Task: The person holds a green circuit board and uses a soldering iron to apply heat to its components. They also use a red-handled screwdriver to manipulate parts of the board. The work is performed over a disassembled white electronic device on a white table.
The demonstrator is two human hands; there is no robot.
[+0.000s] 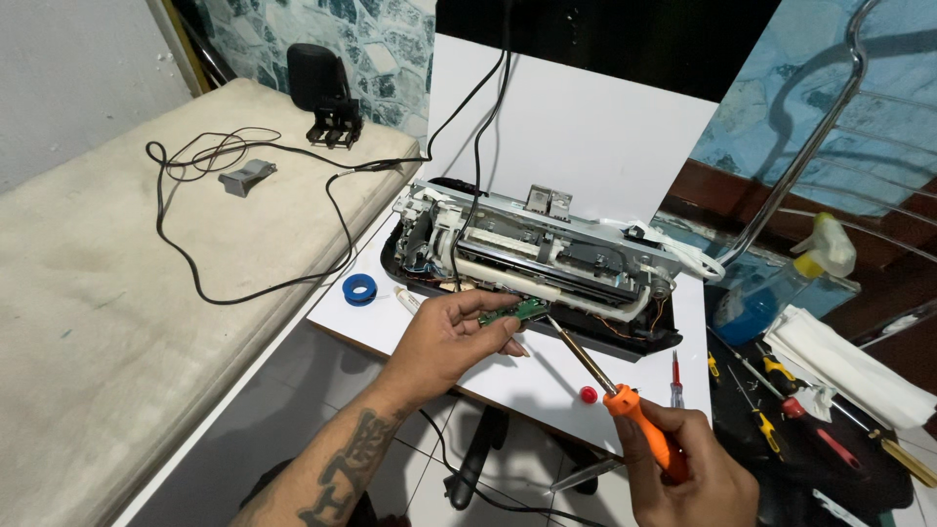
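An opened printer [547, 263] with its cover off sits on a white board [547, 381]. My left hand [449, 342] pinches a small green circuit board [514, 312] just in front of the printer's lower edge. My right hand [688, 473] grips the orange handle of a soldering iron [610, 385]. Its metal tip reaches up to the right end of the green board. Black cables [468, 146] run down from above into the printer's left side.
A blue tape roll [359, 289], a red cap [588, 394] and a small red screwdriver [675, 381] lie on the white board. Right: more screwdrivers [781, 390], white cloth [849, 366], spray bottle [791, 283], chair frame [810, 146]. Left: mattress [127, 293] with black cord [244, 224], grey part [246, 177].
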